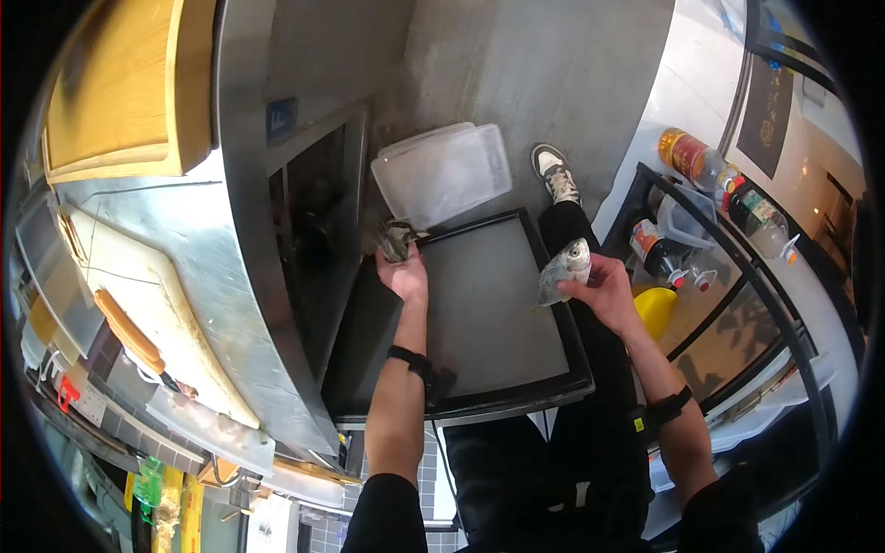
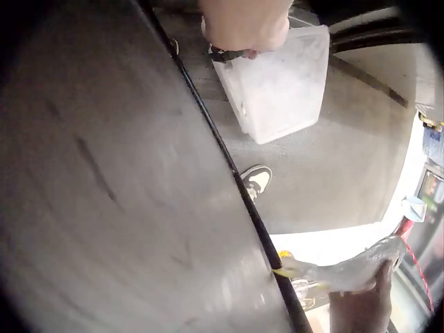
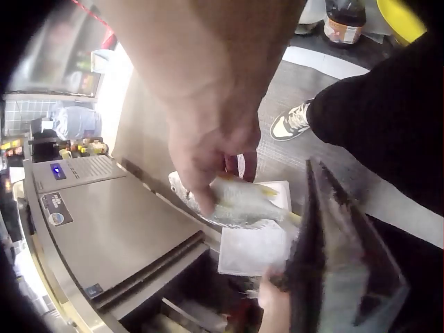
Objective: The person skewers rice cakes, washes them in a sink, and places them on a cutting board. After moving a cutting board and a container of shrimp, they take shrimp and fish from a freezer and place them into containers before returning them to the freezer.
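In the head view my right hand [image 1: 604, 290] pinches a silvery fish [image 1: 564, 272] above the right edge of a grey panel with a black rim [image 1: 578, 355]. The right wrist view shows the fish [image 3: 243, 202] lying sideways under my right hand [image 3: 215, 139], its yellowish tail pointing right. My left hand [image 1: 403, 274], palm up near the panel's far left corner, holds a small dark, mottled thing [image 1: 397, 241]; what it is I cannot tell. Part of that dark thing [image 2: 225, 54] shows below my left hand [image 2: 246, 24] in the left wrist view.
Translucent plastic containers [image 1: 442, 175] lie on the floor beyond the panel. A shoe [image 1: 556, 175] stands right of them. Bottles [image 1: 687, 161] and a yellow round item [image 1: 653, 311] are at the right by a black-framed rack. Along the left runs a steel counter [image 1: 230, 276] with a cutting board [image 1: 152, 295].
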Demonstrator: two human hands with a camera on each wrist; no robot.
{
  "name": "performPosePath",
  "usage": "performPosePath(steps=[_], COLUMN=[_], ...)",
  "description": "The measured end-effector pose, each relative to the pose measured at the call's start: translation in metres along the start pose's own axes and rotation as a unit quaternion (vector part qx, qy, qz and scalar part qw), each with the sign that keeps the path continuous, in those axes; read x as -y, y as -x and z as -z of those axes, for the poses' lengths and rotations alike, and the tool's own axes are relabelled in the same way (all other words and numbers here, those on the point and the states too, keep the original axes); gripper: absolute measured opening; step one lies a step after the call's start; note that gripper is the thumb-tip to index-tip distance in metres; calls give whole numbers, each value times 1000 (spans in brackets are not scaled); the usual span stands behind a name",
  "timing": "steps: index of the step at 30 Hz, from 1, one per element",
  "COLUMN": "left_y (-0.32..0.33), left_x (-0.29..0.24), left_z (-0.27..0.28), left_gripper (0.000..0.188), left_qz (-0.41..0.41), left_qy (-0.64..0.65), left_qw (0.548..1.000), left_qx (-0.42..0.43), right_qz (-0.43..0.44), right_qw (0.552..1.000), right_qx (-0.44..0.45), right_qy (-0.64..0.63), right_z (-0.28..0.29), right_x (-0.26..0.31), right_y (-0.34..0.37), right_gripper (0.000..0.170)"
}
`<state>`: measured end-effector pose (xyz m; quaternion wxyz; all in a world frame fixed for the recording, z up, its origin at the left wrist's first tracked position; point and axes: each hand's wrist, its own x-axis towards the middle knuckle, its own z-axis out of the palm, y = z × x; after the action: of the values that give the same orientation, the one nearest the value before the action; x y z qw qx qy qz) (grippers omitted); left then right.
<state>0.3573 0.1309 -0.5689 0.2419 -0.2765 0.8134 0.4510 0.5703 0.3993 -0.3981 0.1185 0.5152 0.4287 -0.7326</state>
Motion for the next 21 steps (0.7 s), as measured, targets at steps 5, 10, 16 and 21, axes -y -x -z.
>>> performPosePath(steps=[5,10,16,21], left_y=[-3,16,66,85], left_x=[-8,-32,-90,-87], left_z=[10,17,31,29], left_gripper=[29,20,48,61], left_qz=[-48,-34,116,104], left_qy=[-161,-143,70,171], left_qw=[985,979,929,854], left_qx=[39,145,345,480], right_qz=[6,4,14,37], right_qw=[999,999,998,987], right_qx=[32,32,58,148], right_qy=[-3,-28,6,42], right_z=[-7,-21,-37,-64], right_x=[-4,-14,1,23], right_y=[-1,8,0,-31], right_gripper=[32,31,31,31])
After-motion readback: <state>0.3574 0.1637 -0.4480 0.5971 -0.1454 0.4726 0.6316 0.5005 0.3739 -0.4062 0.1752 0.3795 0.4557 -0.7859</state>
